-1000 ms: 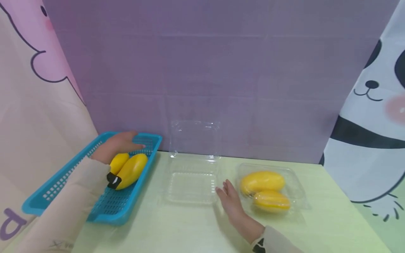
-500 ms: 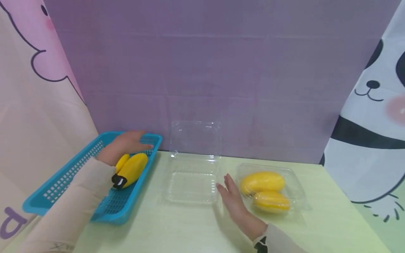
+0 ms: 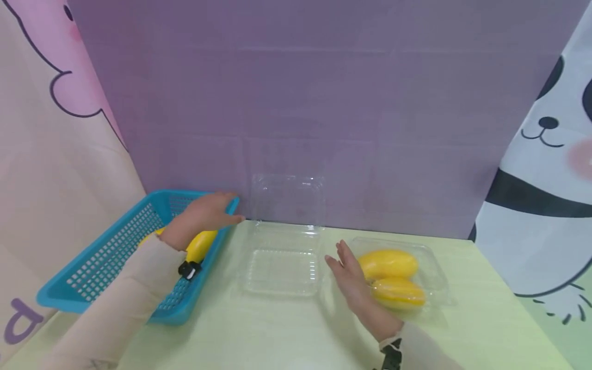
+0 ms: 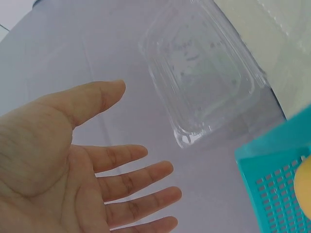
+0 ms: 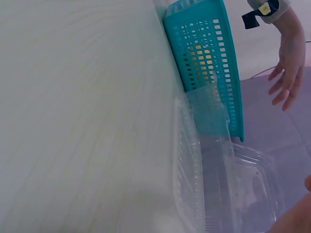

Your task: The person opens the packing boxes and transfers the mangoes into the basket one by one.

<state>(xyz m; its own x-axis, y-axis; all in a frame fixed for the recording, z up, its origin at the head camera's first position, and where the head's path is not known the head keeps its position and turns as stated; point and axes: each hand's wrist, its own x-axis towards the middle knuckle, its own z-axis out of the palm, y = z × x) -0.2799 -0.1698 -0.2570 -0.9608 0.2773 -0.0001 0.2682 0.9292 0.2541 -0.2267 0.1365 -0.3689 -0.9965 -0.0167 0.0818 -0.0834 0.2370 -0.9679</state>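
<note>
My left hand (image 3: pixel 203 218) hovers over the far right part of the blue basket (image 3: pixel 115 231), fingers extended and nothing held. In the left wrist view its palm and spread fingers show plainly. Below that arm, a long yellow fruit (image 3: pixel 202 246) lies in the basket; more yellow (image 3: pixel 154 232) shows behind the wrist. An unfolded clear plastic box (image 3: pixel 282 272) stands mid-table, its lid (image 3: pixel 289 200) raised towards the backdrop. My right hand (image 3: pixel 351 280) is held between it and a second clear box (image 3: pixel 437 272), which contains two yellow fruits (image 3: pixel 388 264). The right hand's fingers are straight, gripping nothing.
A purple cloth backdrop (image 3: pixel 314 103) rises along the back edge of the pale table (image 3: pixel 277 334). Printed curtains, one with a panda (image 3: pixel 546 205), border both sides. A dark strap piece (image 3: pixel 189 270) sits at the left wrist.
My left hand has moved right across the basket, towards the raised lid, uncovering a basket area to its left. My right hand has shifted slightly right and away from me.
</note>
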